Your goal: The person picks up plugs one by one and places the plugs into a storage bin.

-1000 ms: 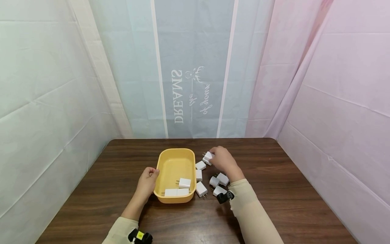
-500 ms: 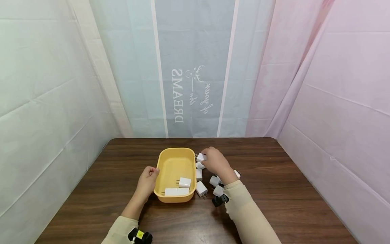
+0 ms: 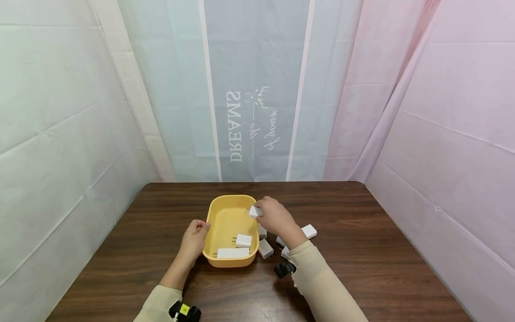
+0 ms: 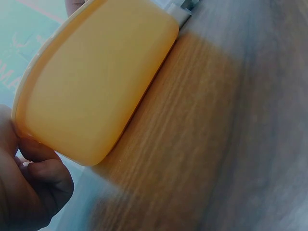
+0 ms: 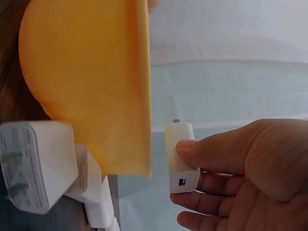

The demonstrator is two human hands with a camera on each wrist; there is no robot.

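Note:
My right hand [image 3: 276, 218] pinches a white USB charger plug [image 3: 254, 212] between thumb and fingers, over the right rim of a yellow plastic tub [image 3: 227, 221]. In the right wrist view the charger [image 5: 181, 156] shows its USB port, held above the rim and apart from it. My left hand [image 3: 194, 238] grips the tub's left rim; in the left wrist view its fingers [image 4: 50, 175] are curled at the edge. Three white chargers lie at the tub's near end, one of them a loose charger [image 3: 243, 241] behind two side by side.
More chargers lie on the brown wooden table [image 3: 374, 268] right of the tub, including one charger [image 3: 265, 249] close to its wall and another charger [image 3: 309, 231] farther right. My right forearm partly hides several. Pale curtains [image 3: 257, 67] hang behind and at both sides.
My right hand has moved left with the charger, from the table beside the tub to over its right rim. My left hand and the tub have stayed in place.

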